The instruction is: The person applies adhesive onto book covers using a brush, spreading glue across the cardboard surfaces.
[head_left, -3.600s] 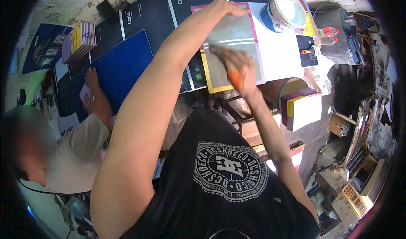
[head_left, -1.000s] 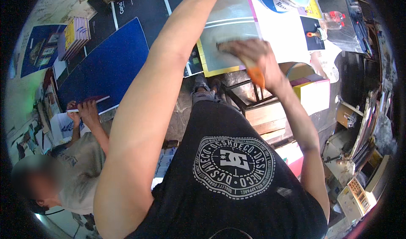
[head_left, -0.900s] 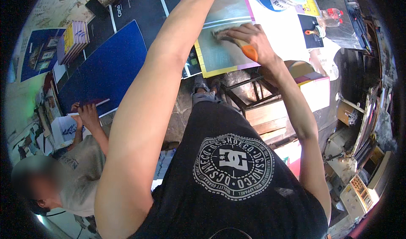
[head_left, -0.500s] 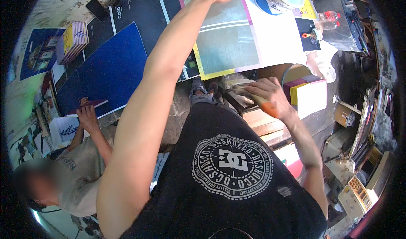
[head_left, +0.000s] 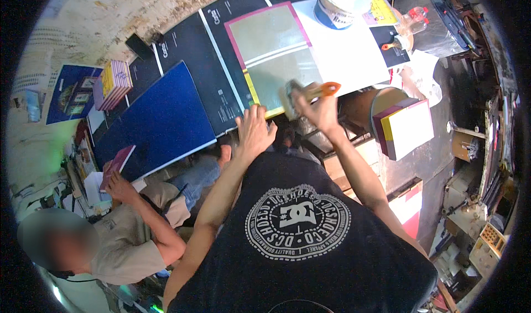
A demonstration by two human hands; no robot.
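Observation:
My right hand (head_left: 321, 109) is closed around a wide paintbrush with an orange handle (head_left: 331, 88). Its bristles, somewhat blurred, are over the near part of a cover sheet (head_left: 271, 32), which has two grey-green panels and pink and yellow margins. At the sheet's near left corner is my left hand (head_left: 255, 130), fingers apart and fingertips at the yellow margin, grasping nothing I can see. Beyond the sheet's far right side stands a white and blue bucket (head_left: 334, 18) on white paper (head_left: 343, 58).
A co-worker's hand (head_left: 119, 187) holds a maroon book (head_left: 117, 163) beside a large blue board (head_left: 160, 119). Stacked books (head_left: 113, 86) stand at the far left. At right are another brush (head_left: 395, 43), a plastic bottle (head_left: 414, 19) and a block of pages (head_left: 409, 127).
My left hand has come back from the sheet's far edge to its near left corner. My right hand has brought the brush up from beside the table onto the sheet. The view has shifted.

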